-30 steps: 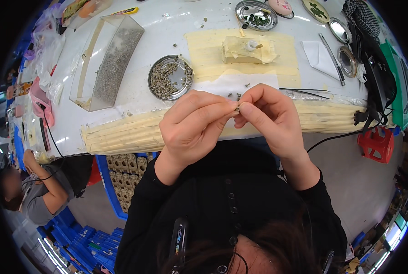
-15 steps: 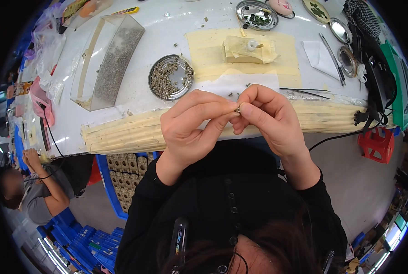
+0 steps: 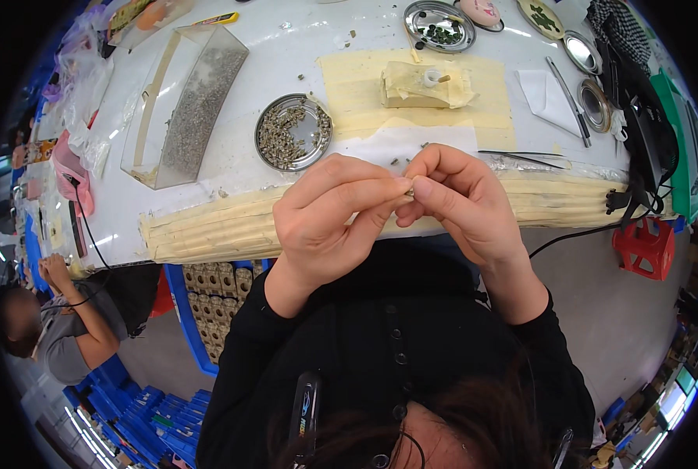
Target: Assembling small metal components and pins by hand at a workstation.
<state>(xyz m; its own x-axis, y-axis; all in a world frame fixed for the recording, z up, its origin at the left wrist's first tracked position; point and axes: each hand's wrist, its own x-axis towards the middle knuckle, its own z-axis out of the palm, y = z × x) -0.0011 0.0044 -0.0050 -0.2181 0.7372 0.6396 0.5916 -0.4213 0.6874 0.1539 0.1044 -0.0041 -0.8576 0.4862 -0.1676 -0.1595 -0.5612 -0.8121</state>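
My left hand (image 3: 337, 215) and my right hand (image 3: 466, 203) meet above the near edge of the table. Thumb and fingertips of both are pinched together on a tiny greyish metal-looking piece (image 3: 410, 192), mostly hidden by the fingers. Just beyond my left hand lies a round steel dish (image 3: 323, 148) holding many small greyish pieces (image 3: 278, 141). A few similar bits rest on white paper (image 3: 364, 146) right behind my fingertips. Black tweezers (image 3: 521, 159) lie beyond my right hand.
A clear bin (image 3: 142, 148) of tiny grey pieces stands left. A taped block (image 3: 415, 90) with a small white cup sits behind. Farther back is a dish of dark green pieces (image 3: 442, 33). A blue crate (image 3: 200, 344) and a red stool (image 3: 646, 248) are below; someone sits left (image 3: 83, 336).
Both hands stay nearly in place, with only a slight shift of the fingertips around the tiny piece. Nothing else has visibly moved.
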